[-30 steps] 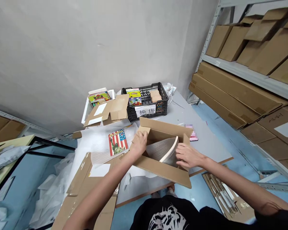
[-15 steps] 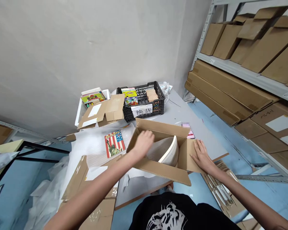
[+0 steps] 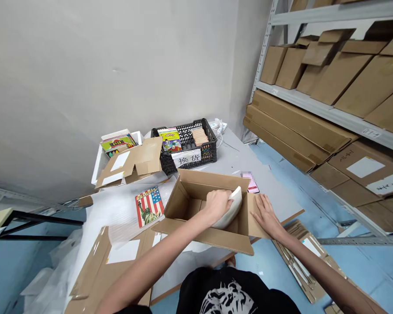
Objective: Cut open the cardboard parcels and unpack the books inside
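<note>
An open cardboard box (image 3: 196,176) sits on the table before me with its flaps folded out. My left hand (image 3: 218,205) reaches into it, fingers closed at the edge of a curved white foam sheet (image 3: 231,214) standing in the right part of the box. Brown cardboard shows in the left part of the box. Lying against the right flap (image 3: 253,220), my right hand (image 3: 267,214) has its fingers stretched out. Left of the box, a book (image 3: 149,206) with a flag and statue cover rests on white foam wrap (image 3: 105,205).
Behind the box stands a black plastic crate (image 3: 211,152) with books. A white bin (image 3: 100,168) of books is at the back left. A phone (image 3: 250,183) lies right of the box. Flattened cardboard (image 3: 94,266) is at the lower left. Shelving (image 3: 317,104) with cartons rises on the right.
My left hand has moved right inside the box to the foam sheet's edge, and the sheet is pushed toward the right side. My right hand stays on the flap. The view has shifted slightly.
</note>
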`<control>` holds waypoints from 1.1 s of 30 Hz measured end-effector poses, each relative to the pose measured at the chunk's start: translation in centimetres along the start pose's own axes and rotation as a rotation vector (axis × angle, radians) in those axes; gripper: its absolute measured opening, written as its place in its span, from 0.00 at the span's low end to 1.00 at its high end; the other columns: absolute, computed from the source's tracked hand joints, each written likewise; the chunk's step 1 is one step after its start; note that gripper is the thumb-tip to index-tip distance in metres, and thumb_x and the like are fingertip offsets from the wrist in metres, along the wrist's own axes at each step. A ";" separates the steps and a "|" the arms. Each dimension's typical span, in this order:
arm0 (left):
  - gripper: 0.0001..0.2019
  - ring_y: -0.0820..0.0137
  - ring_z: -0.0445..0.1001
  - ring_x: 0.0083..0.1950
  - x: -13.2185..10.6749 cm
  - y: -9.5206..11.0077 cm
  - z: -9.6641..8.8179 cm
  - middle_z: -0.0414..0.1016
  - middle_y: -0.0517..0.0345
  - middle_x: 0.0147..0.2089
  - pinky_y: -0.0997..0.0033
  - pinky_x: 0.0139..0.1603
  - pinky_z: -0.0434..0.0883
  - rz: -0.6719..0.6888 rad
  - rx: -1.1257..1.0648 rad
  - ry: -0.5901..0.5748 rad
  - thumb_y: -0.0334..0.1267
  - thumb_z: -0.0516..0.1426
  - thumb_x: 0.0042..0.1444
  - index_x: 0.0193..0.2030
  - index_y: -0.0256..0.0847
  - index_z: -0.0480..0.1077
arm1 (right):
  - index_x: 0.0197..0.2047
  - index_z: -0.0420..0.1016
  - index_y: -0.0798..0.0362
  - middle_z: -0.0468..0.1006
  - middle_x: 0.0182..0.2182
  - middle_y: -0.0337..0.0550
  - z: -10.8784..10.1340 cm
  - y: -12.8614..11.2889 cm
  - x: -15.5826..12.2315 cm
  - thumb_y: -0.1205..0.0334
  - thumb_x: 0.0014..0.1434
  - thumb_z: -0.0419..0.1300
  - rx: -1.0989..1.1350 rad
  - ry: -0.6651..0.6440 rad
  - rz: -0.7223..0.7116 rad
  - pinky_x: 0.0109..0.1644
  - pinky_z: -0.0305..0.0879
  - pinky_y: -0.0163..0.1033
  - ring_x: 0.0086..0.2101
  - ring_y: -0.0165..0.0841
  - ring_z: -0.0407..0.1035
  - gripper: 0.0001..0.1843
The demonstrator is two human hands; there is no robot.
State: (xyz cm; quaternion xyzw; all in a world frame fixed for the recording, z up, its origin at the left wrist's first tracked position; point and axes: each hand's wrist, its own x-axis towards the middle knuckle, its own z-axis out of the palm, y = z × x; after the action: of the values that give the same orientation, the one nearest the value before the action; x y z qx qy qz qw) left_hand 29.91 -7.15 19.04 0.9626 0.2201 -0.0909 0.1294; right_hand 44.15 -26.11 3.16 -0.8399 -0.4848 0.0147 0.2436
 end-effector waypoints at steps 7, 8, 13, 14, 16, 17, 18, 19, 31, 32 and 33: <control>0.09 0.73 0.73 0.32 -9.8 -5.4 -7.6 0.76 0.60 0.32 0.76 0.32 0.65 0.093 -0.273 0.714 0.40 0.53 0.61 0.34 0.41 0.71 | 0.68 0.49 0.55 0.56 0.64 0.62 -4.3 -1.3 2.1 0.44 0.62 0.46 -0.087 -0.023 -0.074 0.62 0.51 0.65 0.64 0.54 0.49 0.37; 0.08 0.74 0.71 0.30 -11.2 -6.3 -8.2 0.75 0.60 0.31 0.76 0.31 0.64 0.078 -0.303 0.807 0.39 0.54 0.60 0.33 0.40 0.71 | 0.69 0.47 0.55 0.56 0.64 0.62 -5.9 -2.6 3.1 0.43 0.62 0.47 -0.080 -0.019 -0.108 0.61 0.53 0.63 0.63 0.53 0.51 0.38; 0.04 0.77 0.64 0.25 -17.0 -11.2 -9.6 0.70 0.64 0.26 0.78 0.27 0.61 -0.109 -0.181 1.214 0.34 0.56 0.58 0.33 0.41 0.71 | 0.71 0.39 0.47 0.55 0.65 0.51 -12.4 -11.0 9.1 0.44 0.63 0.46 -0.054 -0.095 -0.307 0.58 0.64 0.51 0.62 0.46 0.55 0.38; 0.03 0.77 0.64 0.25 -18.0 -12.4 -9.6 0.70 0.64 0.26 0.78 0.27 0.60 -0.148 -0.112 1.276 0.34 0.57 0.57 0.33 0.41 0.71 | 0.71 0.40 0.46 0.55 0.66 0.51 -12.7 -12.2 10.1 0.43 0.63 0.46 -0.071 -0.106 -0.332 0.57 0.64 0.51 0.62 0.46 0.54 0.38; 0.02 0.77 0.66 0.25 -19.9 -15.1 -9.1 0.71 0.63 0.26 0.77 0.28 0.61 -0.221 0.041 1.343 0.34 0.57 0.57 0.33 0.41 0.71 | 0.70 0.44 0.48 0.54 0.66 0.52 -12.1 -13.2 11.5 0.41 0.62 0.45 -0.118 -0.120 -0.340 0.56 0.65 0.53 0.62 0.49 0.53 0.37; 0.03 0.76 0.67 0.27 -20.7 -16.6 -8.8 0.72 0.62 0.27 0.77 0.29 0.61 -0.259 0.117 1.344 0.34 0.57 0.57 0.33 0.42 0.71 | 0.69 0.46 0.50 0.54 0.65 0.54 -11.3 -12.9 12.0 0.40 0.62 0.44 -0.146 -0.125 -0.324 0.55 0.65 0.54 0.62 0.51 0.53 0.38; 0.03 0.75 0.69 0.28 -21.5 -18.1 -8.4 0.73 0.61 0.27 0.76 0.30 0.62 -0.304 0.186 1.329 0.35 0.57 0.57 0.32 0.42 0.71 | 0.69 0.48 0.52 0.55 0.65 0.57 -10.4 -12.2 12.2 0.39 0.62 0.43 -0.174 -0.132 -0.301 0.55 0.65 0.55 0.62 0.52 0.53 0.38; 0.04 0.73 0.71 0.30 -22.3 -19.7 -8.0 0.74 0.59 0.28 0.75 0.30 0.62 -0.355 0.246 1.303 0.36 0.57 0.57 0.32 0.42 0.71 | 0.68 0.50 0.54 0.55 0.64 0.59 -9.4 -11.1 12.4 0.38 0.61 0.43 -0.202 -0.139 -0.277 0.55 0.65 0.57 0.61 0.54 0.53 0.39; 0.06 0.68 0.74 0.35 -26.6 -30.4 -4.2 0.77 0.55 0.32 0.72 0.29 0.61 -0.487 0.636 1.167 0.35 0.55 0.57 0.38 0.43 0.74 | 0.67 0.48 0.68 0.65 0.58 0.70 -7.0 -1.3 8.4 0.25 0.47 0.46 -0.071 -0.280 0.267 0.51 0.66 0.59 0.50 0.59 0.68 0.60; 0.06 0.69 0.75 0.35 -26.8 -30.4 -3.1 0.77 0.56 0.31 0.72 0.29 0.61 -0.418 0.674 1.146 0.34 0.56 0.56 0.37 0.43 0.74 | 0.68 0.46 0.68 0.65 0.58 0.68 -7.1 -1.5 8.0 0.25 0.46 0.47 -0.037 -0.307 0.346 0.49 0.68 0.57 0.49 0.58 0.69 0.61; 0.05 0.69 0.75 0.35 -26.9 -30.4 -1.9 0.77 0.57 0.30 0.72 0.30 0.62 -0.337 0.705 1.121 0.32 0.56 0.56 0.37 0.42 0.74 | 0.68 0.46 0.67 0.66 0.58 0.66 -7.1 -1.7 7.6 0.26 0.45 0.48 -0.010 -0.318 0.421 0.48 0.69 0.56 0.49 0.58 0.69 0.62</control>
State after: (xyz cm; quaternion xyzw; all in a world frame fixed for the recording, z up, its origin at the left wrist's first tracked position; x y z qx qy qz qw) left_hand -7.31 9.03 20.77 0.8014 0.3581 0.3363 -0.3411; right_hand 48.65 -22.02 11.74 -0.9106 -0.3317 0.1945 0.1517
